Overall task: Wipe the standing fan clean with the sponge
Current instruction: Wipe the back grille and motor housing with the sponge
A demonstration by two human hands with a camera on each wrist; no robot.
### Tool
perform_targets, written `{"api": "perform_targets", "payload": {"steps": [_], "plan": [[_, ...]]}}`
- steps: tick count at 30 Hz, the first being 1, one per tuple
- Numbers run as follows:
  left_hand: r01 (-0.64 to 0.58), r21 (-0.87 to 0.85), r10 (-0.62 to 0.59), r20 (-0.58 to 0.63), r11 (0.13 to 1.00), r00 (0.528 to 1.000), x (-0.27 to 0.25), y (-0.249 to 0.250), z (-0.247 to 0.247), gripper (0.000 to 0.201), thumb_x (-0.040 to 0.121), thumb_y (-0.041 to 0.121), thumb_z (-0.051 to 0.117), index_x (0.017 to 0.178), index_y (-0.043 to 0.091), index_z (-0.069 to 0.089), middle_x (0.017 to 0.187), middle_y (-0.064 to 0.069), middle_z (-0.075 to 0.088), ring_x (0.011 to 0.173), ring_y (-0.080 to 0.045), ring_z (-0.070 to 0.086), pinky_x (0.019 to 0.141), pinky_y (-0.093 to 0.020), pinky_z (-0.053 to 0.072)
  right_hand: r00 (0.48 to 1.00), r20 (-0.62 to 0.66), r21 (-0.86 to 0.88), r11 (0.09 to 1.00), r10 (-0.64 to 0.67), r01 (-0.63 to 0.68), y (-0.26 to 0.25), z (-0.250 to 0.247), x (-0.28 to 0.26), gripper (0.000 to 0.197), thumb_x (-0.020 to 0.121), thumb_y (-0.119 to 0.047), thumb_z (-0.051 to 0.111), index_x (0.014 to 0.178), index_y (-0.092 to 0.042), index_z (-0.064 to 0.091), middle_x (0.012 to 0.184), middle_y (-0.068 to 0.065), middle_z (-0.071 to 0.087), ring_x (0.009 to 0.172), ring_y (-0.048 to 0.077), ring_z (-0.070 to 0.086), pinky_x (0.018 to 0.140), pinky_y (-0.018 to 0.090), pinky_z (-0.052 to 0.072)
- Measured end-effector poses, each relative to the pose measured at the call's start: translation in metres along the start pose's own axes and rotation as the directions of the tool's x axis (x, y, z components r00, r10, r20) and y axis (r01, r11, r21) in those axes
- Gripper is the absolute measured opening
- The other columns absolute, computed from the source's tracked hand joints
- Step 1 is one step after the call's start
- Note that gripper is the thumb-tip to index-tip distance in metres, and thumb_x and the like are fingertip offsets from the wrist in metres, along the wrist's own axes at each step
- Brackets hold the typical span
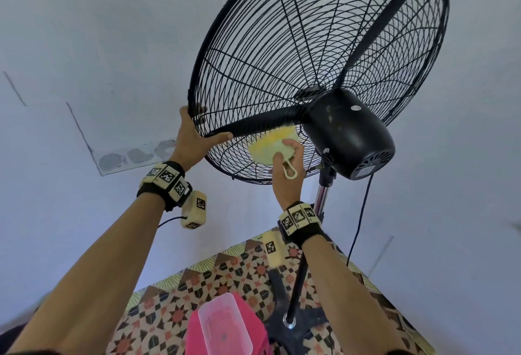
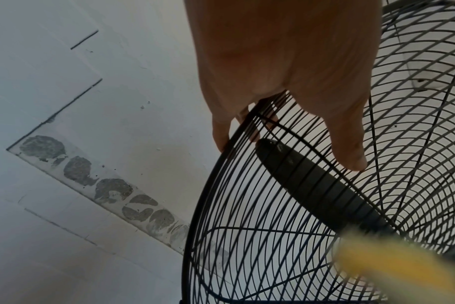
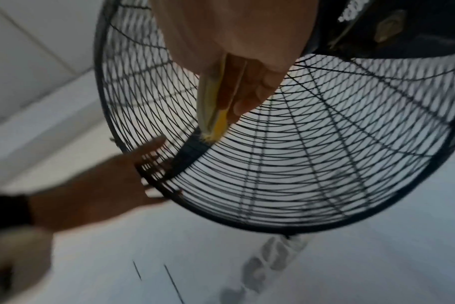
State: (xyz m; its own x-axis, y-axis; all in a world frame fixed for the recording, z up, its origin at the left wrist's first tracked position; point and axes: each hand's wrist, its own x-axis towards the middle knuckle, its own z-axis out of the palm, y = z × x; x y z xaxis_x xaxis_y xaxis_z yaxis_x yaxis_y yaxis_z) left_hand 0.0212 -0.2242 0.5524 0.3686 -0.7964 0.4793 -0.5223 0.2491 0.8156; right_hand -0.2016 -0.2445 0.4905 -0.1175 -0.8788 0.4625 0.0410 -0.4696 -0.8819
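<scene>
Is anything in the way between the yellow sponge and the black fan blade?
Yes. The wire grille stands between them. The right hand holds the sponge against the outside of the wires, beside the motor housing, and the blade sits inside the cage.

The standing fan (image 1: 318,72) has a guard of thin black wire, matt and dull, while its motor housing (image 1: 348,134) looks like smooth black plastic with a soft sheen and pale smudges. The pole (image 1: 322,195) below it is bright, glossy metal. The sponge (image 1: 272,146) is yellow and fuzzy, probably microfibre, though blurred. On the patterned floor (image 1: 225,273) stands a translucent plastic container (image 1: 224,326) on glossy pink plastic. The wall (image 1: 84,44) is matt, with rough grey patches.
</scene>
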Motion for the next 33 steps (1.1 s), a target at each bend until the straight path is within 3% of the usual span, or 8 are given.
{"api": "perform_targets", "payload": {"steps": [4, 8, 14, 17, 21, 25, 29, 33], "plan": [[-0.015, 0.002, 0.015, -0.015, 1.0, 1.0, -0.003, 0.0, 0.0, 0.099, 0.071, 0.042, 0.094, 0.144, 0.016, 0.032, 0.142, 0.002, 0.049, 0.129, -0.017, 0.047, 0.106, -0.035, 0.039, 0.998, 0.004, 0.022, 0.998, 0.064, -0.064, 0.004, -0.009, -0.005, 0.038, 0.096, -0.015, 0.057, 0.131, -0.029, 0.049, 0.11, -0.001, 0.066, 0.097, 0.036, 0.068, 0.063, 0.034, 0.058], [-0.013, 0.005, 0.013, -0.007, 1.0, 1.0, -0.004, 0.001, 0.001, 0.098, 0.072, 0.04, 0.094, 0.143, 0.017, 0.031, 0.141, 0.001, 0.049, 0.128, -0.016, 0.047, 0.103, -0.032, 0.038, 0.999, -0.043, 0.184, 0.983, 0.013, -0.005, -0.012, -0.004, -0.001, 0.05, 0.102, -0.007, 0.055, 0.142, -0.032, 0.04, 0.121, -0.015, 0.061, 0.104, 0.007, 0.067, 0.073, 0.04, 0.064], [-0.003, 0.01, 0.003, -0.021, 1.0, 1.0, -0.006, -0.001, 0.0, 0.097, 0.07, 0.042, 0.095, 0.141, 0.018, 0.033, 0.141, 0.003, 0.049, 0.129, -0.018, 0.048, 0.105, -0.036, 0.039, 0.964, -0.014, 0.302, 0.92, 0.267, -0.25, 0.007, -0.006, -0.01, 0.07, 0.101, -0.002, 0.056, 0.159, -0.029, 0.027, 0.142, 0.003, 0.044, 0.13, 0.034, 0.053, 0.08, 0.039, 0.063], [-0.008, 0.014, 0.008, -0.02, 1.0, 1.0, -0.007, -0.002, 0.001, 0.099, 0.068, 0.045, 0.095, 0.141, 0.019, 0.032, 0.14, 0.003, 0.05, 0.128, -0.018, 0.049, 0.105, -0.035, 0.04, 0.968, -0.045, 0.371, 0.904, 0.246, -0.212, 0.0, -0.017, -0.004, 0.064, 0.099, 0.001, 0.058, 0.154, -0.023, 0.035, 0.129, -0.007, 0.058, 0.114, 0.019, 0.063, 0.076, 0.036, 0.064], [-0.009, 0.015, 0.01, -0.02, 1.0, 1.0, -0.006, 0.0, 0.002, 0.098, 0.07, 0.042, 0.095, 0.14, 0.019, 0.032, 0.139, 0.003, 0.051, 0.127, -0.017, 0.05, 0.104, -0.034, 0.04, 0.97, -0.187, 0.374, 0.924, 0.156, -0.076, -0.006, -0.011, 0.002, 0.054, 0.097, -0.003, 0.065, 0.145, -0.025, 0.051, 0.118, -0.016, 0.068, 0.11, 0.006, 0.067, 0.078, 0.048, 0.064], [0.0, 0.014, 0.0, -0.027, 1.0, 1.0, -0.007, -0.001, 0.002, 0.097, 0.07, 0.043, 0.094, 0.14, 0.018, 0.032, 0.14, 0.001, 0.049, 0.129, -0.019, 0.048, 0.107, -0.037, 0.04, 0.961, -0.262, 0.122, 0.991, 0.083, -0.052, 0.005, -0.004, -0.004, 0.055, 0.095, -0.007, 0.065, 0.146, -0.026, 0.056, 0.12, 0.001, 0.071, 0.109, 0.016, 0.068, 0.079, 0.051, 0.063], [-0.013, 0.01, 0.013, -0.022, 1.0, 1.0, -0.009, -0.002, 0.002, 0.098, 0.07, 0.043, 0.094, 0.14, 0.017, 0.031, 0.14, 0.0, 0.049, 0.129, -0.019, 0.048, 0.109, -0.037, 0.04, 0.956, -0.279, -0.004, 0.996, -0.09, 0.092, -0.001, -0.009, 0.004, 0.054, 0.095, -0.004, 0.064, 0.147, -0.013, 0.055, 0.115, -0.007, 0.069, 0.093, -0.006, 0.063, 0.08, 0.021, 0.059], [-0.031, 0.01, 0.031, -0.014, 0.999, 0.999, -0.007, -0.002, 0.002, 0.102, 0.067, 0.048, 0.095, 0.141, 0.019, 0.032, 0.139, 0.003, 0.049, 0.13, -0.02, 0.05, 0.111, -0.041, 0.042, 0.944, -0.303, -0.048, 0.992, -0.13, 0.121, -0.002, 0.001, 0.006, 0.055, 0.095, -0.007, 0.064, 0.149, -0.013, 0.053, 0.106, 0.003, 0.071, 0.083, 0.011, 0.061, 0.078, 0.034, 0.061]]}}
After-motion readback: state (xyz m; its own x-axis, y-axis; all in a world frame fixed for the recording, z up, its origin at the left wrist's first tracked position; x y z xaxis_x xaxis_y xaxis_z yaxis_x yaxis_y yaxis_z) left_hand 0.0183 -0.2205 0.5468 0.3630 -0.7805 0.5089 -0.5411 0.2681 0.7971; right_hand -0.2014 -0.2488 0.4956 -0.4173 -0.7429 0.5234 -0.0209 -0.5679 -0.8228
